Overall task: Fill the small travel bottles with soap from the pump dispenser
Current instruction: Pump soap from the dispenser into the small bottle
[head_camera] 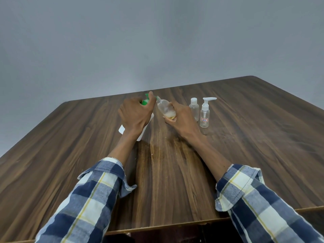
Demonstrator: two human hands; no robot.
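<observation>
A white pump dispenser (146, 131) with a green pump head (145, 101) stands mid-table, mostly hidden behind my left hand (135, 114), which rests on top of the pump. My right hand (180, 116) holds a small clear travel bottle (164, 107) tilted, its open mouth up against the green nozzle. A little yellowish soap lies in the bottle's low end. Right of it stand a clear bottle with a white flip cap (194, 108) and a clear bottle with a white pump top (204, 114) and a red-edged label.
The wooden table (245, 146) runs wide to both sides, its front edge close to my sleeves. A grey wall rises behind the far edge. The two standing bottles are close beside my right wrist.
</observation>
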